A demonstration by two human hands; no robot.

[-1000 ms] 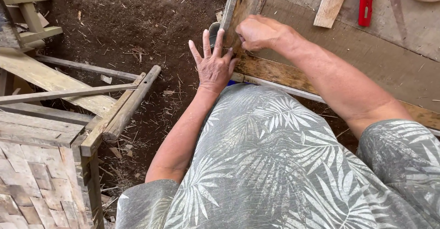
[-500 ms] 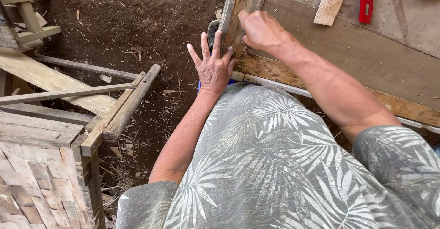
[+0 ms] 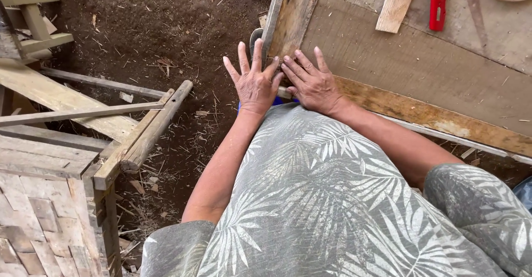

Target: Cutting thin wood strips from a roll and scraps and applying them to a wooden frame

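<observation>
My left hand (image 3: pixel 255 80) lies flat with fingers spread at the near corner of a wooden frame (image 3: pixel 288 19), its fingertips beside the frame's upright edge board. My right hand (image 3: pixel 313 83) rests palm down right next to it on the same corner, fingers apart, touching the lower rail (image 3: pixel 421 113) of the frame. Neither hand holds anything. A brown panel (image 3: pixel 421 55) fills the frame. My torso in a grey leaf-print shirt (image 3: pixel 332 199) covers the lower middle of the view.
A pale wood strip (image 3: pixel 396 3) and a red tool (image 3: pixel 438 3) lie on the panel at the top. Bamboo poles and a woven bamboo piece (image 3: pixel 39 227) stand at the left. Dark earth with chips (image 3: pixel 166 27) spreads between. Something blue (image 3: pixel 280 101) shows under my hands.
My right hand came down from gripping the frame's upright edge and now lies flat beside my left hand. The left hand stayed about where it was.
</observation>
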